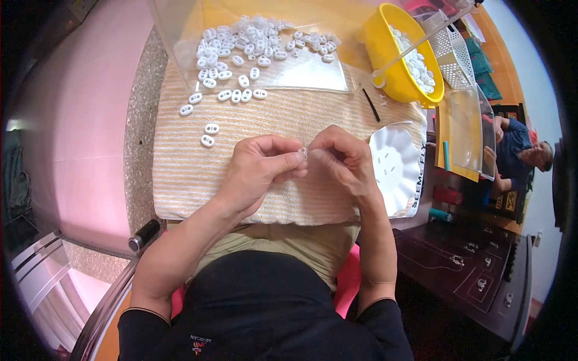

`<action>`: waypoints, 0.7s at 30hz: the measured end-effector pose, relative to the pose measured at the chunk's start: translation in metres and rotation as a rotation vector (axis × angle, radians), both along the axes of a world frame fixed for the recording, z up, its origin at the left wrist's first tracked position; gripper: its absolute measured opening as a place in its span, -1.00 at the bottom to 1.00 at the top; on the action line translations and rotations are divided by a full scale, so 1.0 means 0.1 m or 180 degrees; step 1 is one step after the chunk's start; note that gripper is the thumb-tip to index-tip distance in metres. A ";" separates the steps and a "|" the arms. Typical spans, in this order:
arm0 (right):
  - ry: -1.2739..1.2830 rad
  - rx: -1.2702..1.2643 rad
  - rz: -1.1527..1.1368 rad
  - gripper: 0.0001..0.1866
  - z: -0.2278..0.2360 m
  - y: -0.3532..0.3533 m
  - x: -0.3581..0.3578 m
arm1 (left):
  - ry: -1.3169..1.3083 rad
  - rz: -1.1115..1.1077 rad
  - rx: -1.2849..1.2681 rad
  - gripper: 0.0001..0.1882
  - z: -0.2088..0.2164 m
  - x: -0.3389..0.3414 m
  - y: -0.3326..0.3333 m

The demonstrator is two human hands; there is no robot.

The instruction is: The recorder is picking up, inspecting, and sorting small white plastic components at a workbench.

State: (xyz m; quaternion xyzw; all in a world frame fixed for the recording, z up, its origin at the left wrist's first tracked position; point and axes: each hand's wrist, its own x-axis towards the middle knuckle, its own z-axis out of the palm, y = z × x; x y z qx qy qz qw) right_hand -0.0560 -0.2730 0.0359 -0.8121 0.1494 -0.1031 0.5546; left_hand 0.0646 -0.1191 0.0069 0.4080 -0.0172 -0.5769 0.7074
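Over the middle of the striped cloth, my left hand pinches a small whitish plastic piece between thumb and forefinger. My right hand is right beside it, thumb and fingers pressed together at the piece's right side; anything in that pinch is too small to make out. Two white oval two-hole plastic pieces lie to the left of my left hand. More of the same form a loose pile at the far side, some strayed onto the cloth. A white scalloped dish with several tiny grey slivers sits right of my right hand.
A clear plastic bin lies behind, holding most of the pile. At far right stands a yellow tub of white pieces, with a thin black stick near it. A white perforated basket is beyond. Another person sits at right.
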 end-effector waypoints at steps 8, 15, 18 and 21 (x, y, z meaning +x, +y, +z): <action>-0.0030 -0.0127 0.0159 -0.92 -0.01 -0.02 0.00 | 0.0013 -0.0086 0.0039 -0.85 0.06 0.03 -0.01; -0.0088 0.0233 -0.0160 -0.86 -0.06 0.00 -0.10 | 0.0087 -0.0062 0.0066 -0.83 0.06 0.03 -0.01; -0.0007 0.0312 -0.0369 -0.82 -0.01 0.05 -0.13 | 0.0098 -0.0059 0.0067 -0.83 0.05 0.03 0.00; 0.0113 0.0546 -0.0541 -0.77 -0.05 0.11 -0.15 | 0.0094 -0.0134 0.0062 -0.84 0.02 0.05 0.00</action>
